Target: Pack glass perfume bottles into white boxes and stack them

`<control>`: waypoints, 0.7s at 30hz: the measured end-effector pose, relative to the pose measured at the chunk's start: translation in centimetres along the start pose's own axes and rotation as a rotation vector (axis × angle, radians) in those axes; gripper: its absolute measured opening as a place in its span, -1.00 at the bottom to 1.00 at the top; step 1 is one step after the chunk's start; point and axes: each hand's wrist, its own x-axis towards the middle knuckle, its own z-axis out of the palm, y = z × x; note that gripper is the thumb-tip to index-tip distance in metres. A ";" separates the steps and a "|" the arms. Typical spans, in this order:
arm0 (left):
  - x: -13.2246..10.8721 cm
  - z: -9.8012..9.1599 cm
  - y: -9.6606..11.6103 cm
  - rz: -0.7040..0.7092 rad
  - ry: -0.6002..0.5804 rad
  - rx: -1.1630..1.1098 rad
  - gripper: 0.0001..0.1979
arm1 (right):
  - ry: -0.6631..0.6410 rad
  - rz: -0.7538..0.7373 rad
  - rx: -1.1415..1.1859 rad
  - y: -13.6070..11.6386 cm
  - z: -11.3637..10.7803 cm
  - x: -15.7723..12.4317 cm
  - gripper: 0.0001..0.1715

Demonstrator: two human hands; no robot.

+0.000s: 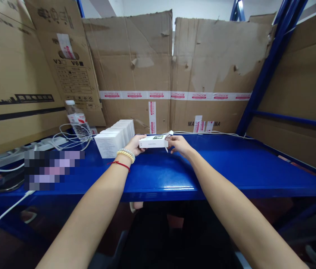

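A small white carton (153,142) with a dark picture on its top face is held level just above the blue shelf. My left hand (135,145) grips its left end, fingers closed around it. At the other end the carton's flaps stand open, and my right hand (179,144) has its bent fingers at that opening. Whether those fingers pinch a flap or reach inside is hidden. To the left of my left hand stands a row of similar white cartons (110,144) packed side by side.
A plastic bottle (78,119), loose white cables (62,140) and a power strip (38,147) lie at the left. A phone (3,183) rests near the front left edge. Cardboard sheets (135,67) wall the back of the blue shelf (230,168); a blue post (262,78) rises at right.
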 end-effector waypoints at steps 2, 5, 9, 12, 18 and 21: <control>-0.2 -0.2 0.2 0.025 -0.007 -0.026 -0.87 | 0.020 -0.021 0.053 -0.7 -0.3 -0.2 -0.90; -0.3 0.1 0.2 0.074 -0.001 -0.034 -0.83 | 0.104 -0.011 0.209 -1.3 -0.4 -0.2 -0.97; -0.4 1.3 -0.6 0.176 0.050 -0.001 -0.82 | 0.283 0.075 0.359 -1.4 -0.3 0.1 -0.87; -0.5 2.0 -1.0 0.233 0.097 0.030 -0.83 | 0.322 0.129 0.358 -1.2 -0.4 0.2 -0.92; -0.2 1.4 -0.6 0.378 0.268 0.073 -0.86 | 0.428 0.147 0.290 -1.0 -1.9 0.6 -0.86; 0.0 0.9 0.0 0.432 0.313 -0.038 -0.86 | 0.620 0.107 0.189 -1.1 -3.8 0.9 -0.81</control>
